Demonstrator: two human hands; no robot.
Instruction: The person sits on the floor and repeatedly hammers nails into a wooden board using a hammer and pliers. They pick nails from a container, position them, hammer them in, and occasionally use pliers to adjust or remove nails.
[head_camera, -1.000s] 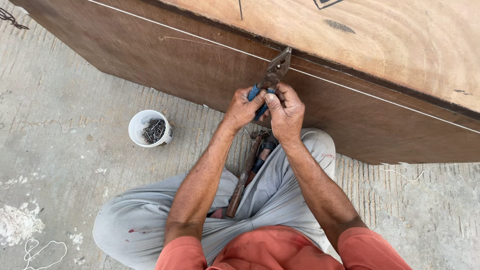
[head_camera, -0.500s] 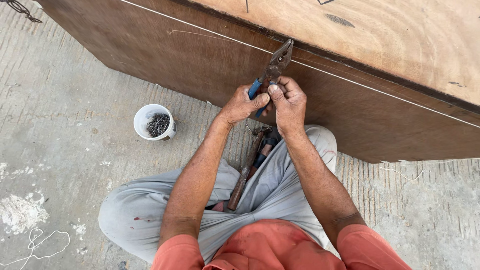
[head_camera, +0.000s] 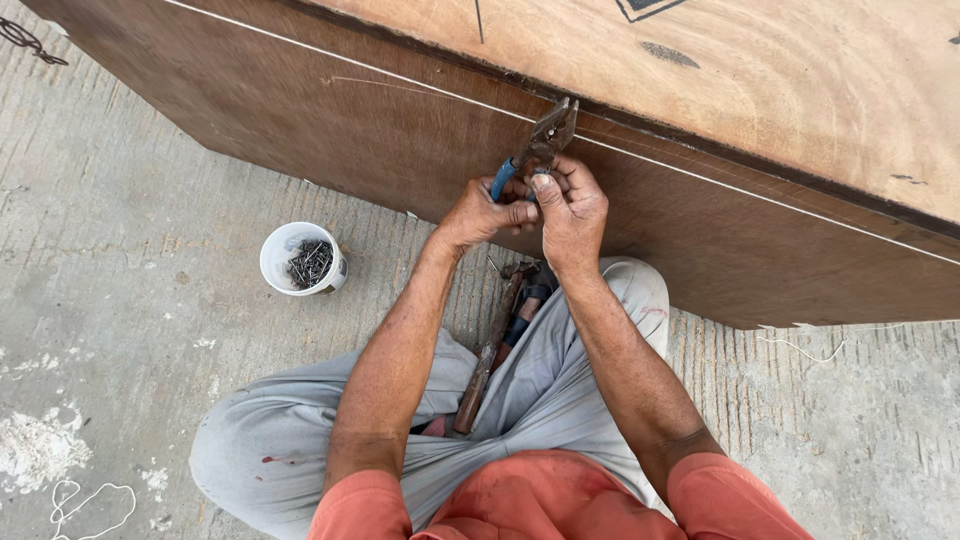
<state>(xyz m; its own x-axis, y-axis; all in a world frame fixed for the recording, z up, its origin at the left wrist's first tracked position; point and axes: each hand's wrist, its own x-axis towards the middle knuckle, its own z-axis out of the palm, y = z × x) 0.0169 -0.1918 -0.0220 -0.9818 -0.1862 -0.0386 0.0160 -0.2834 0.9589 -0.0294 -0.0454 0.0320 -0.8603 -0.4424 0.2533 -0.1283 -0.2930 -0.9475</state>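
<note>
I sit cross-legged on concrete facing a dark brown plywood box (head_camera: 400, 140). Both hands meet in front of its side panel. My left hand (head_camera: 485, 212) grips the blue handles of rusty pliers (head_camera: 545, 135), whose jaws point up toward the white string line (head_camera: 700, 180) running along the panel. My right hand (head_camera: 570, 205) is closed beside it, thumb and fingertips pinched at the pliers' handles; what they pinch is too small to see. A wooden-handled hammer (head_camera: 490, 350) lies on my lap between my legs.
A small white cup of dark nails (head_camera: 303, 260) stands on the concrete to my left. The box's pale plywood top (head_camera: 760, 90) fills the upper right. White plaster patches (head_camera: 35, 450) and a loose string (head_camera: 800, 345) lie on the floor.
My hands and the pliers have stayed together at the panel. The view has shifted slightly, so the cup and box sit a little further right in frame.
</note>
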